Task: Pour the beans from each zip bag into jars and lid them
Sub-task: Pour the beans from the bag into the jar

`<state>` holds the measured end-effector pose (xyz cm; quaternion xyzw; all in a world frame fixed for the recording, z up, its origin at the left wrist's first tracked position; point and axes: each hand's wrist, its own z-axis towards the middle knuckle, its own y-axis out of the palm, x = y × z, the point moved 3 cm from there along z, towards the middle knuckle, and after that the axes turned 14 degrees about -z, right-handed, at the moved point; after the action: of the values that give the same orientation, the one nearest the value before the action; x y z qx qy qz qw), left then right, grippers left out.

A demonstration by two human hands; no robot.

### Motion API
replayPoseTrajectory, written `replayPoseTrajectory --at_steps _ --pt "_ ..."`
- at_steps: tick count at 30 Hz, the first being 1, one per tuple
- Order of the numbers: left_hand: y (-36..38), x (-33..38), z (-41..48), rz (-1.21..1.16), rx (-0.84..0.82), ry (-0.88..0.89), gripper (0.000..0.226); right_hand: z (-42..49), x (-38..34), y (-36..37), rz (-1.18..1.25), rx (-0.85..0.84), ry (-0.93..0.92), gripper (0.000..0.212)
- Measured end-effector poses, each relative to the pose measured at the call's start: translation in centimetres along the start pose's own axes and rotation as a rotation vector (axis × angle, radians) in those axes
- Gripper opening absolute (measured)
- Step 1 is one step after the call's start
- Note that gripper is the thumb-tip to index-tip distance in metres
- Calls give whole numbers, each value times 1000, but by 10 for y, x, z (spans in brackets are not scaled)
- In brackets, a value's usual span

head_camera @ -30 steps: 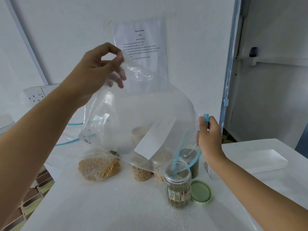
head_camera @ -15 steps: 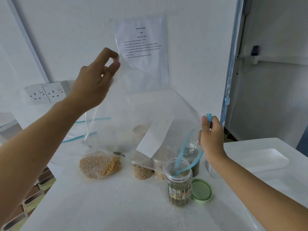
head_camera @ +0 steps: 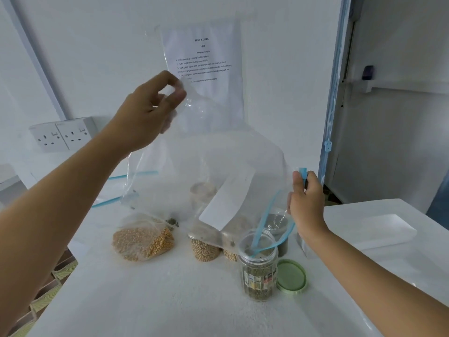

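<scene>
Two hands hold up a big clear zip bag (head_camera: 206, 164); left hand (head_camera: 143, 117) pinches its raised corner; right hand (head_camera: 306, 205) pinches the blue slider end; its zip strip dips into the open mung-bean jar (head_camera: 258, 273); a green lid (head_camera: 291, 276) lies beside the jar.

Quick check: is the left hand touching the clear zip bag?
Touching. The head view shows the left hand pinching a raised corner of the clear zip bag between thumb and fingertip.

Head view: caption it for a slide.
Left hand and right hand hold a zip bag mouth-down over an open jar; green lid lies beside it.
</scene>
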<state>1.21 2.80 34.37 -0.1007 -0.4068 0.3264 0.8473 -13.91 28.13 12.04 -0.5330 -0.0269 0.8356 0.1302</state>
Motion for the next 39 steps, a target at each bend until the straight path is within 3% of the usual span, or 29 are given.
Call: replayPoseTrajectory --at_steps 5,13,19,23,27,34,39 --pt "-8 -4 -14 69 -121 -104 52 -1 -2 -1 9 -10 17 37" --pt "-39 -49 -57 -44 -107 -387 74 1 2 0 2 -2 45 34" --pt "-19 -64 -83 -226 50 -209 26 -1 1 6 124 -62 135 34" --pt "-3 -48 -73 -99 -85 -93 31 0 2 6 207 -78 205 34" --pt "1 -37 -61 60 -107 -43 44 0 9 4 186 -54 234 34" --pt "-10 -39 -51 164 -48 -85 53 -2 11 -1 163 -39 213 32" --pt "-1 -39 -51 199 -152 -117 41 2 9 -7 235 4 267 33"
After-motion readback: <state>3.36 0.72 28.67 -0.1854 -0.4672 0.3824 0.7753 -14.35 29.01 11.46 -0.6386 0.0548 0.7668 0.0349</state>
